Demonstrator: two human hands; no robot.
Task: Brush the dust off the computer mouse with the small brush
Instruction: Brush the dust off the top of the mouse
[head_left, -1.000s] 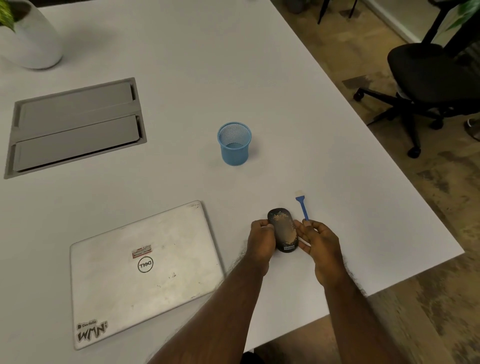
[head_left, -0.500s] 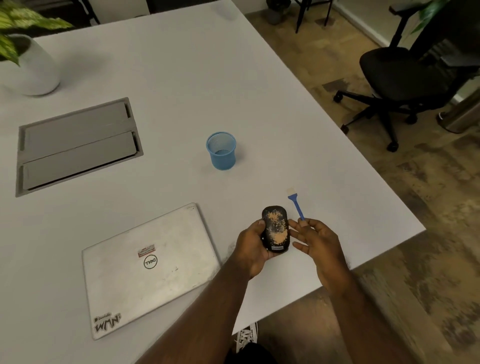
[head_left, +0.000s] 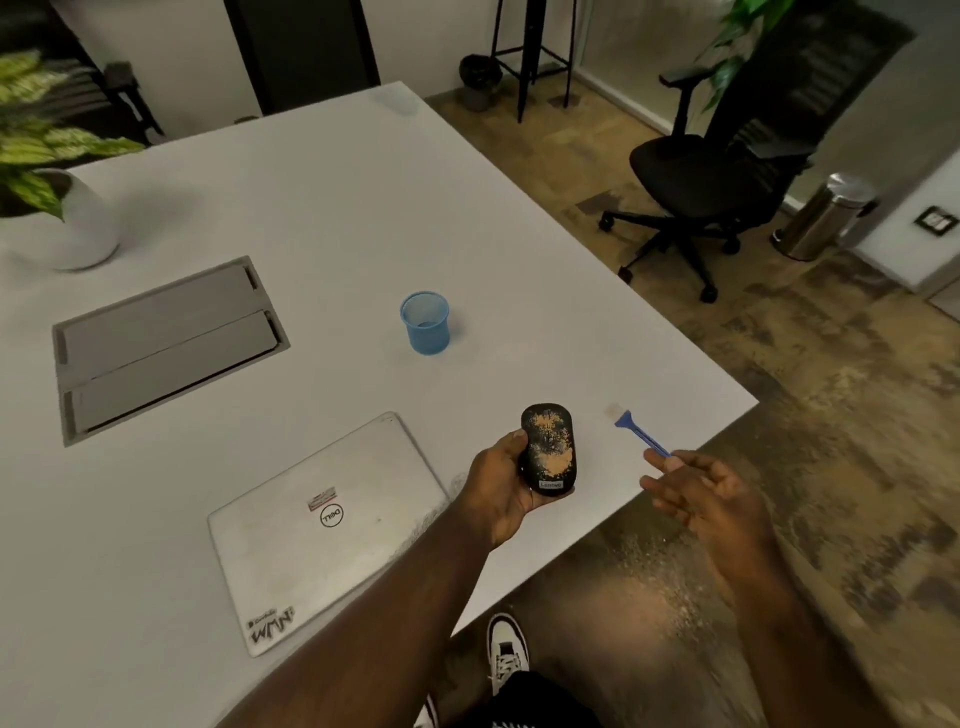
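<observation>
A black computer mouse (head_left: 548, 449), its top speckled with tan dust, is held by my left hand (head_left: 501, 493) a little above the white table (head_left: 322, 208), near the front right corner. The small brush (head_left: 639, 434), blue-handled with pale bristles, lies flat on the table to the right of the mouse. My right hand (head_left: 696, 493) hovers at the table's edge with its fingers spread, fingertips at the near end of the brush handle, not closed around it.
A closed silver laptop (head_left: 322, 525) lies left of my left hand. A blue mesh cup (head_left: 425, 322) stands behind the mouse. A grey cable hatch (head_left: 166, 343) and potted plant (head_left: 67, 223) sit far left. A black office chair (head_left: 727, 166) stands on the floor to the right.
My left hand has lifted the mouse off the table. My right hand has let go of the mouse and moved right to the brush handle. The view has tilted up.
</observation>
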